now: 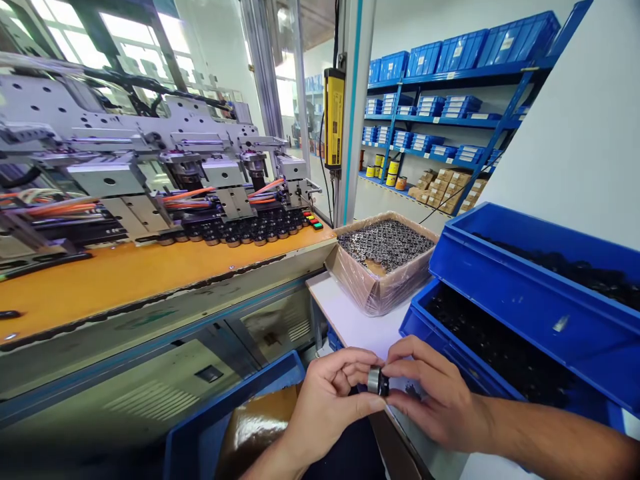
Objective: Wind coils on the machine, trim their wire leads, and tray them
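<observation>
Both my hands meet at the lower middle of the head view, over the edge of a white table. My left hand [327, 403] pinches a short silver metal ring [374, 380] between thumb and fingers. Against the ring's right side sits a small black piece [384, 385], with the fingertips of my right hand [437, 393] closed on it. The fingers partly cover the black piece, so its exact shape is hidden. Just beyond my hands stands a plastic-lined carton [380, 293] holding rows of small dark metal parts.
Two blue bins [540, 287] of black parts are stacked at the right. On the left, a machine [215, 173] stands over an orange worktop [125, 273] with several round black parts. A blue crate [185, 433] lies below. Blue shelves [435, 120] stand behind.
</observation>
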`<state>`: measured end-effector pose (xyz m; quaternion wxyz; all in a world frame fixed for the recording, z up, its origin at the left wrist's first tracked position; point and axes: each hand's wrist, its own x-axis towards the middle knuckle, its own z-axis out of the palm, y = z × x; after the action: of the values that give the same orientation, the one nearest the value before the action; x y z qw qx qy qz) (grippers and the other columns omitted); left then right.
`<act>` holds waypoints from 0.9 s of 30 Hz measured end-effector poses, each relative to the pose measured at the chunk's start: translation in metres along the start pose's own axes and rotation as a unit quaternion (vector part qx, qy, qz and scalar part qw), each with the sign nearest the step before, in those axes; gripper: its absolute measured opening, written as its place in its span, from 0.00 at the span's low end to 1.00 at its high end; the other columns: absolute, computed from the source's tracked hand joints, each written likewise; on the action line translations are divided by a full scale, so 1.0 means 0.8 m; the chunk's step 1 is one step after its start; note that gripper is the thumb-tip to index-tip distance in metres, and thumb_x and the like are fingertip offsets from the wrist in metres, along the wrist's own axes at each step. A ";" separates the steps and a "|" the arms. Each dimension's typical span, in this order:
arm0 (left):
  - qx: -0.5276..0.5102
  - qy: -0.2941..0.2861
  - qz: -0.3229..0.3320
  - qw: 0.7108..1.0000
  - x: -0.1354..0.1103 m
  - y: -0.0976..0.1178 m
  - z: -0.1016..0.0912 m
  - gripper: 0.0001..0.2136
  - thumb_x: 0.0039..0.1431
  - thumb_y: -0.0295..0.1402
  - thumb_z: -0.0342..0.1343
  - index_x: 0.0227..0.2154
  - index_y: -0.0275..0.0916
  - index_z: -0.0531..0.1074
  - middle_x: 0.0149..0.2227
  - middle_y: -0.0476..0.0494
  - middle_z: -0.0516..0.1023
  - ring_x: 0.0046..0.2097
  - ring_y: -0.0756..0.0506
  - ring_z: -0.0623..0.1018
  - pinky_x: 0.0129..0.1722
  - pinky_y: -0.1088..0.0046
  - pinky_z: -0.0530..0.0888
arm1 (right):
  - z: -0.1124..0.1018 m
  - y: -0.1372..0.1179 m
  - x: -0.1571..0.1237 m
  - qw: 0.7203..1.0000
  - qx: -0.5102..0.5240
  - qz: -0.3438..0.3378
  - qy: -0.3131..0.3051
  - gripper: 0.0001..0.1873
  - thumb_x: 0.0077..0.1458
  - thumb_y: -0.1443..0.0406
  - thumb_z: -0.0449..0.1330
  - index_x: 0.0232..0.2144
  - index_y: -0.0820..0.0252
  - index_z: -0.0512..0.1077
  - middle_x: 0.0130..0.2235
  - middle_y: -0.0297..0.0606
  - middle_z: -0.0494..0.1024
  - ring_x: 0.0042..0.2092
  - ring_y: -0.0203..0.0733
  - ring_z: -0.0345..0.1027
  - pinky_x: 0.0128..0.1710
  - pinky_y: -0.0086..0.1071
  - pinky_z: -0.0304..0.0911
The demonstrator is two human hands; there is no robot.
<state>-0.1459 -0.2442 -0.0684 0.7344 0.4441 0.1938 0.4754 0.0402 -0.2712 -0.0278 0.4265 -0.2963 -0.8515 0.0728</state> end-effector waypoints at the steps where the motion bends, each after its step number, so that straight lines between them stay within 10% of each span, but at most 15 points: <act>1: -0.003 0.000 -0.008 1.000 0.000 0.000 0.001 0.18 0.38 0.21 0.73 0.36 0.42 0.82 0.36 0.45 0.86 0.37 0.50 0.82 0.39 0.78 0.78 | 0.000 0.000 0.000 1.000 0.000 -0.001 0.002 0.09 0.64 0.69 0.57 0.47 0.63 0.69 0.40 0.44 0.74 0.41 0.41 0.71 0.38 0.32 0.72; 27: -0.032 -0.033 -0.105 0.993 -0.002 0.006 0.006 0.16 0.38 0.25 0.74 0.34 0.39 0.83 0.29 0.44 0.86 0.32 0.49 0.84 0.36 0.79 0.78 | -0.004 0.013 -0.002 0.984 -0.104 -0.141 0.026 0.09 0.62 0.68 0.60 0.44 0.69 0.70 0.37 0.46 0.76 0.39 0.43 0.69 0.36 0.37 0.71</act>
<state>-0.1463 -0.2470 -0.0619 0.8000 0.4135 0.1997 0.3862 0.0479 -0.2644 -0.0306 0.4210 -0.2176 -0.8765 -0.0850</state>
